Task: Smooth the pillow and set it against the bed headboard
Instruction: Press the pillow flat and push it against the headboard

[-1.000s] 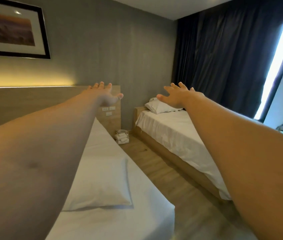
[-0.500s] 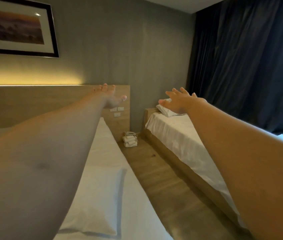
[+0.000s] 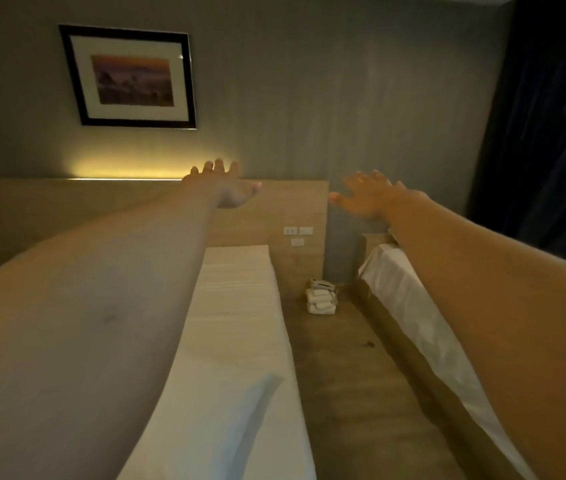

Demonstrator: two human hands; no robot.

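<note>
A white pillow (image 3: 226,417) lies flat on the near part of the white bed (image 3: 240,306), mostly hidden under my left forearm, far from the wooden headboard (image 3: 274,202) at the back. Both my arms stretch forward in the air above the bed and floor. My left hand (image 3: 226,187) is open with fingers spread, seen in front of the headboard's top edge. My right hand (image 3: 368,197) is open too, held over the gap between the two beds. Neither hand touches the pillow.
A second bed (image 3: 413,306) with a white sheet runs along the right. A stack of folded white towels (image 3: 321,297) sits on the wooden floor between the beds. A framed picture (image 3: 129,77) hangs above the headboard; dark curtains (image 3: 551,116) cover the right.
The view has swung left and up: the window is out of sight, the picture is nearer the middle, the pillow has slid to the bottom. Both hands stay open and outstretched.
</note>
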